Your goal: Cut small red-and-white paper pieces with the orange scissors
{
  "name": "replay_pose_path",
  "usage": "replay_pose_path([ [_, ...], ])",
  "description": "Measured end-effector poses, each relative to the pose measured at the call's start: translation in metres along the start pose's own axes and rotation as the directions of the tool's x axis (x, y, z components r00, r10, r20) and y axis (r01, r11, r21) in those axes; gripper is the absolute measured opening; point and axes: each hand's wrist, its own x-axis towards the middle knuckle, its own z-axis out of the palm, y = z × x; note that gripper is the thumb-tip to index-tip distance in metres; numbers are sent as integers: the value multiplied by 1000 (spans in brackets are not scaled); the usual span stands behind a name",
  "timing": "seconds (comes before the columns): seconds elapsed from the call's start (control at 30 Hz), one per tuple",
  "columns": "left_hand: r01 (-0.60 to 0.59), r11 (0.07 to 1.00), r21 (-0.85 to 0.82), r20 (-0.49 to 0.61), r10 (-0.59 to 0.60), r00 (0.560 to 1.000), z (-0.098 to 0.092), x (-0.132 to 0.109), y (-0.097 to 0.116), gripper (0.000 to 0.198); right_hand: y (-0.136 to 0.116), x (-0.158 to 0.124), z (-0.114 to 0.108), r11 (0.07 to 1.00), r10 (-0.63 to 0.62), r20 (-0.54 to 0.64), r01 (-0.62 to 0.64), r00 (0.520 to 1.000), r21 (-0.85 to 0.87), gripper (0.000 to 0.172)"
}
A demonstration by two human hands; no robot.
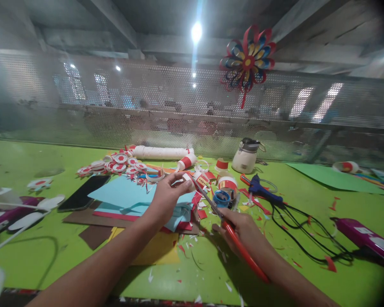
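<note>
Between the thumb and fingers of my left hand [167, 195] is a small white paper piece [188, 181], partly hidden by the fingertips. My right hand [245, 228] is closed around scissors with red handles [236, 241]. Their metal blades point up and left, and the tips reach the white paper piece; I cannot tell whether they touch it. Below my left hand lies a stack of light blue paper [121, 194] over red, brown and yellow sheets. Cut red-and-white paper cups [227, 183] and a blue tape roll [221, 198] stand just beyond the scissors.
Red-and-white paper discs [120, 158] pile up at the back left, near a long white roll [163, 152]. A phone [85, 192] lies left. To the right are a blue glue gun [265, 189] with black cable, a jug [245, 157] and a purple power strip [366, 238]. Scraps litter the table.
</note>
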Motion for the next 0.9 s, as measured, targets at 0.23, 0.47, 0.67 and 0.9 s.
replay_pose_path([
  [0.23,48,995,-92,4,-48,999,3,-2,8,39,10,3,6,1000,-13,-43,14,999,25,18],
  [0.47,72,996,-59,52,-69,996,-3,1,10,44,11,5,3,996,-27,3,27,1000,81,21],
  [0.67,34,999,22,59,-35,998,-3,1,5,47,13,8,4,980,-4,75,-11,997,201,25],
  [0.9,5,997,80,47,-9,999,1,1,4,48,11,5,4,970,15,30,-22,999,241,20],
])
